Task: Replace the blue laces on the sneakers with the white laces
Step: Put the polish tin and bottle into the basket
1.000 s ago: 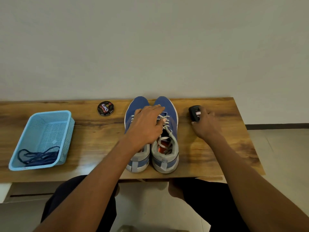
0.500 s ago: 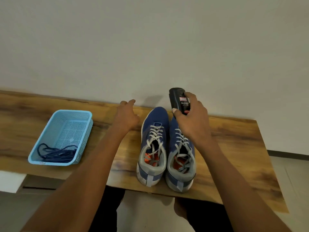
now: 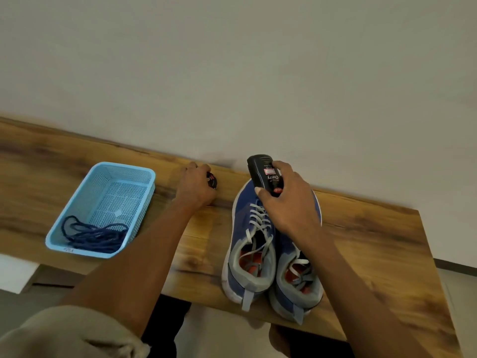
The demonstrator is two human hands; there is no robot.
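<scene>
Both hands are busy near the sneakers (image 3: pixel 271 244), which stand side by side on the wooden table (image 3: pixel 374 244), toes toward the wall, heels at the table's near edge. Curled fingers of the right hand (image 3: pixel 289 202) wrap a black polish bottle (image 3: pixel 265 174), held above the toes of the sneakers; its label is partly covered by the thumb and fingers. Left of the sneakers, the left hand (image 3: pixel 196 187) curls over a small round black tin (image 3: pixel 212 180), which is mostly hidden beneath the fingers, so its lid text cannot be read. White laces (image 3: pixel 258 220) run through the eyelets of both sneakers, though the right wrist covers the upper lacing of the right-side shoe. Farther left of the sneakers sits a light blue basket (image 3: pixel 77 208) with the blue laces (image 3: pixel 95 237) heaped in its near end. A beige sleeve (image 3: pixel 64 334) is cut off at the bottom edge
</scene>
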